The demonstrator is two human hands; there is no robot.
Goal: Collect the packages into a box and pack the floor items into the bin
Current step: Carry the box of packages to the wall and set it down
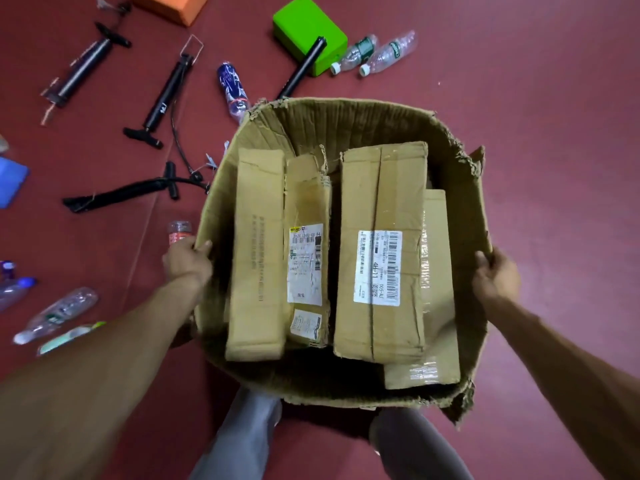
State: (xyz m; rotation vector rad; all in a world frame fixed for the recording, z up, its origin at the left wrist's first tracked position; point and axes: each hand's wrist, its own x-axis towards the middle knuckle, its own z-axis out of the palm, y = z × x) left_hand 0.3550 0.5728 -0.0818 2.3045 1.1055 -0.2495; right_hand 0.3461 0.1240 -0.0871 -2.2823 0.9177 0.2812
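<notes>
A large torn cardboard box [349, 121] is held above the red floor in front of my legs. Inside it lie several brown cardboard packages: a long plain one [256, 258] at the left, a narrow labelled one [306, 202] beside it, a wide one with a barcode label [381, 188], and another [440, 258] partly under it at the right. My left hand [188, 259] grips the box's left wall. My right hand [495, 275] grips the right wall.
On the floor beyond the box lie black hand pumps [166, 95] [86, 67] [121, 194], a green block [308, 32], an orange block [169, 6], clear plastic bottles [388, 51] [57, 313], a blue-labelled bottle [232, 86] and a blue object [10, 180] at the left edge.
</notes>
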